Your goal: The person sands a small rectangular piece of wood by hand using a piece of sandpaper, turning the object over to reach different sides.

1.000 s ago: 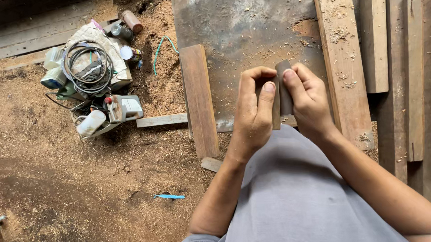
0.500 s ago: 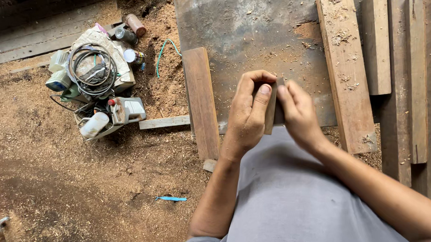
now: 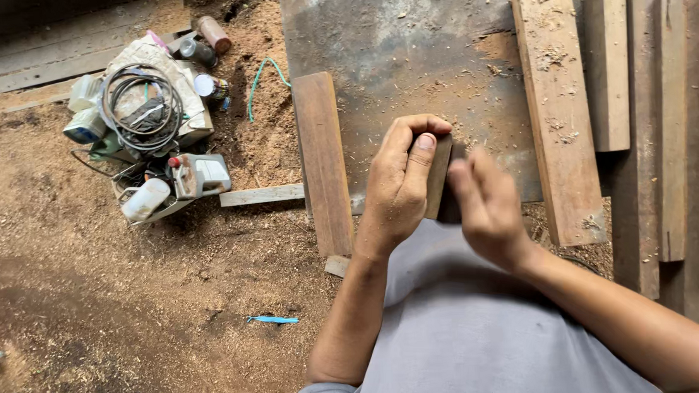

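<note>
My left hand (image 3: 399, 188) is closed around a small dark wooden block (image 3: 440, 174), thumb lying along its upper edge. It holds the block upright in front of my grey shirt (image 3: 478, 331). Just to the right of the block is my right hand (image 3: 485, 211), blurred by motion, with loosely extended fingers that hold nothing. Whether its fingertips still touch the block is unclear. Both hands hover over the lower edge of a grey metal sheet (image 3: 406, 39) dusted with sawdust.
A short brown plank (image 3: 321, 162) lies left of my hands and a long plank (image 3: 557, 112) to the right, with more boards (image 3: 657, 131) beyond. At the upper left is a heap of coiled cable (image 3: 141, 103), cans and a jug (image 3: 200, 174). A blue strip (image 3: 275, 320) lies on the sawdust.
My right hand has come off the block and slid down and to the right. My left hand has kept its grip and turned the block slightly.
</note>
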